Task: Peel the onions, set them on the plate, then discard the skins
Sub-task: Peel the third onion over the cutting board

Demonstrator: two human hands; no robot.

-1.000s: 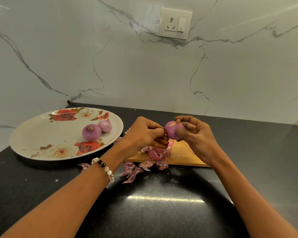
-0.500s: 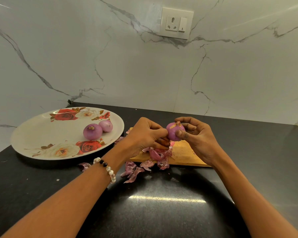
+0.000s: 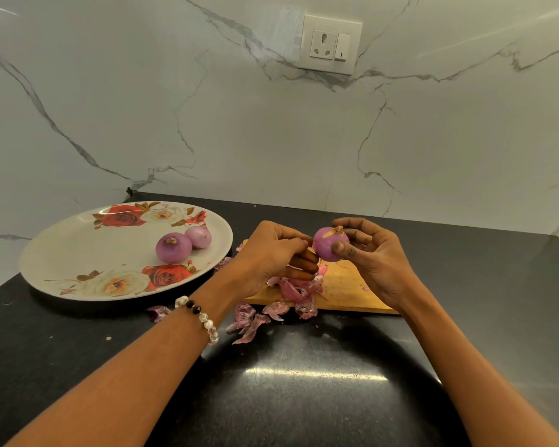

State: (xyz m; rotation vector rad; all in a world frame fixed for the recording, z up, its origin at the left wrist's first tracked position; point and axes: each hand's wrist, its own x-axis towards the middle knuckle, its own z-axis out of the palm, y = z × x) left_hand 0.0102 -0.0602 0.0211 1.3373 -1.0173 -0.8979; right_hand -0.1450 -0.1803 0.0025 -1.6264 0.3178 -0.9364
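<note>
My right hand [image 3: 373, 258] holds a purple onion [image 3: 327, 242] between thumb and fingers above the wooden cutting board [image 3: 346, 290]. A scrap of dry skin clings to the onion's top. My left hand [image 3: 273, 256] has its fingers curled and its fingertips pinch at the onion's left side. Two peeled onions [image 3: 173, 248] [image 3: 198, 236] lie side by side on the floral plate [image 3: 78, 250] at the left. Loose purple skins [image 3: 299, 287] are piled on the board's near-left corner, with more skins [image 3: 250, 319] on the black counter in front of it.
A black counter [image 3: 304, 398] runs under everything and meets a white marble wall. A wall socket [image 3: 329, 44] sits high on that wall. One skin piece [image 3: 158, 312] lies near the plate's front edge.
The onion has been turned slightly in my right hand, and my thumb now lies across its front. My left fingertips stay at its left side.
</note>
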